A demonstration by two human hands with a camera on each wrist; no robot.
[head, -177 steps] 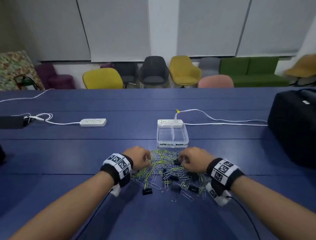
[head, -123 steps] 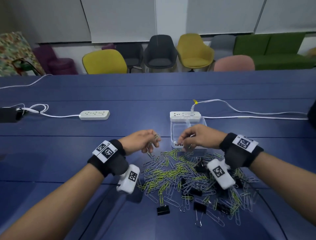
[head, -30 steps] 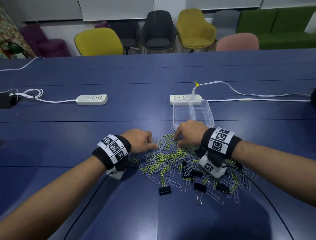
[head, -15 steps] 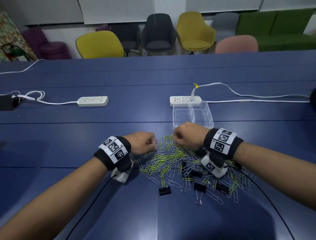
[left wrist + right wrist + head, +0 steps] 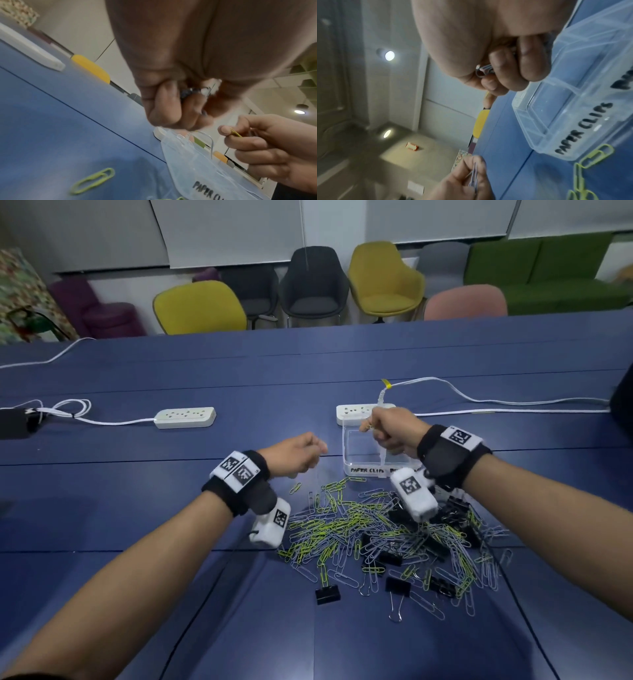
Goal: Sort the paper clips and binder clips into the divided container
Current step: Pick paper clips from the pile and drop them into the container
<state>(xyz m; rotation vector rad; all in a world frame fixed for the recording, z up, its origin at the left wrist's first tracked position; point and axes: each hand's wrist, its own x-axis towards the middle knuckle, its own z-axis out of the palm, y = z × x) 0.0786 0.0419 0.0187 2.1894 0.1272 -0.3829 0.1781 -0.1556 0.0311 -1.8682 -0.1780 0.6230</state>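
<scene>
A clear divided container [image 5: 345, 450] stands on the blue table, its left part labelled "PAPER CLIPS" [image 5: 583, 129]. In front of it lies a pile of green and silver paper clips [image 5: 342, 529] mixed with black binder clips [image 5: 327, 594]. My right hand [image 5: 371, 428] hovers over the container's left part, curled round silver paper clips [image 5: 485, 69] and pinching a green one [image 5: 235, 133]. To the container's left, above the table, my left hand [image 5: 317, 451] pinches a few silvery paper clips [image 5: 474, 174].
Two white power strips [image 5: 185, 417] [image 5: 356, 409] with white cables [image 5: 496, 400] lie behind the container. A black bag [image 5: 621, 405] sits at the right edge, a black box [image 5: 12, 422] at the left. Chairs line the far side.
Both hands rose off the pile with paper clips in them. The right one moved forward over the container; the left one moved forward, to the container's left.
</scene>
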